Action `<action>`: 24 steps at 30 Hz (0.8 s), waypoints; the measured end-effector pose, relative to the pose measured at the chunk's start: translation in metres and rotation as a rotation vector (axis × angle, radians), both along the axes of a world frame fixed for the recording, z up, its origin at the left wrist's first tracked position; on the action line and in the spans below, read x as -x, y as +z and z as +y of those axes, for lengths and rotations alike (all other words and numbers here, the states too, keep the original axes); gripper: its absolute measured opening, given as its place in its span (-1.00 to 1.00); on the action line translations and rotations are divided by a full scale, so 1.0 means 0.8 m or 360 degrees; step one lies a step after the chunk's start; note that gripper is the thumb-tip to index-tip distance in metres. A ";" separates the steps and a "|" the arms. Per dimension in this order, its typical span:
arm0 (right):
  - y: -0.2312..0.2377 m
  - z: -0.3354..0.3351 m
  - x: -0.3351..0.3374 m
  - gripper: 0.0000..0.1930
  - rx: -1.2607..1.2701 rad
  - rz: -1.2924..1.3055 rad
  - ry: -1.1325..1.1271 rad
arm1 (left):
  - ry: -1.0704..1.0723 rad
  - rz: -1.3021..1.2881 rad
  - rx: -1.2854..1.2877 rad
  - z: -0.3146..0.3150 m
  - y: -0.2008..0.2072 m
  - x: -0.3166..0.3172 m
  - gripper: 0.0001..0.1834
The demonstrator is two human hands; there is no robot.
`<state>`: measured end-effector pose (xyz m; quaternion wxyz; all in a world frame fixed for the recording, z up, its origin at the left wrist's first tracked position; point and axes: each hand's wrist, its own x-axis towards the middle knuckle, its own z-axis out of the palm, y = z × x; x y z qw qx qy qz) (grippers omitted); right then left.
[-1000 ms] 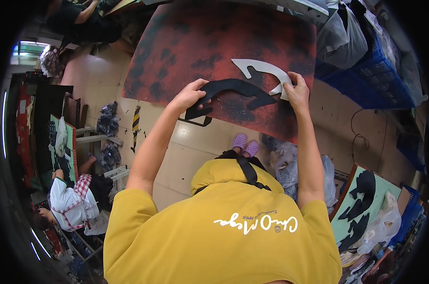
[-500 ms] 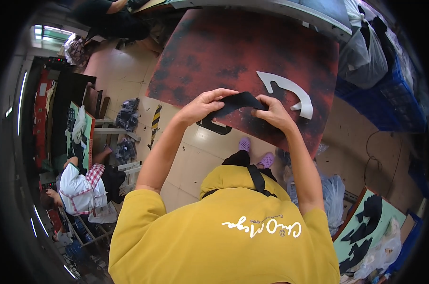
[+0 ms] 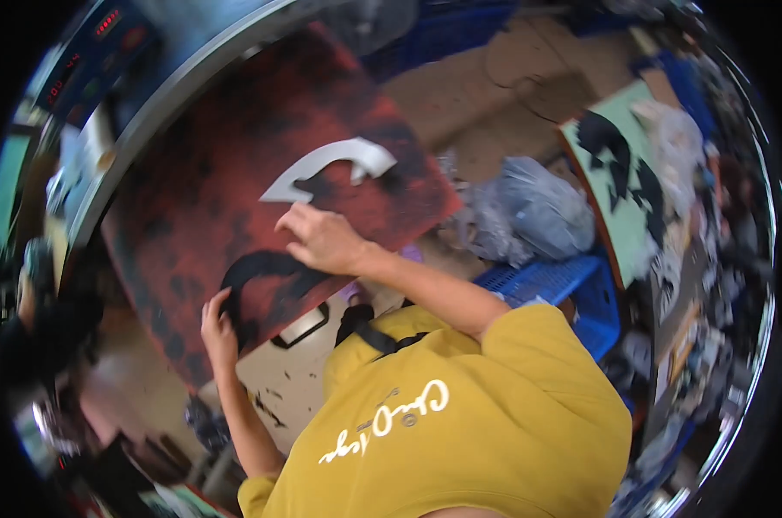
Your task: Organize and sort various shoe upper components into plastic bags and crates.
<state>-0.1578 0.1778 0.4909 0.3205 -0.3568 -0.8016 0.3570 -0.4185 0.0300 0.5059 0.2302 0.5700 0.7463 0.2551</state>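
A black, flat, curved piece point(image 3: 266, 266) that looks like fabric lies on the red, dark-blotched board point(image 3: 210, 138), close to its near edge. My left hand point(image 3: 218, 332) is at its left outer edge, fingertips touching it, the fingers bent and a little apart. Over its right end is my right hand point(image 3: 329, 240), palm down with loosely spread fingers and the thumb close to the black piece. Just beyond the right fingertips rests a white curved piece point(image 3: 335, 154) with a notched inner edge. Motion blurs the view slightly.
A metal-edged machine with a lit panel point(image 3: 85, 65) borders the board at far left. A dark angular frame point(image 3: 309, 332) shows below its near edge. To the right are filled plastic bags point(image 3: 542, 207), a blue crate point(image 3: 594, 302) and a green-topped table point(image 3: 594, 177) with black cut pieces.
The view has swung to the right. The black piece, held up in both hands before, now lies flat on the board. My right hand has let go of it, and my hands are farther apart.
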 end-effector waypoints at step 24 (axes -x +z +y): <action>-0.095 0.190 -0.954 -0.56 0.0136 -0.1862 -0.2114 | -0.0344 0.0746 -0.0495 0.117 0.082 -0.380 -0.56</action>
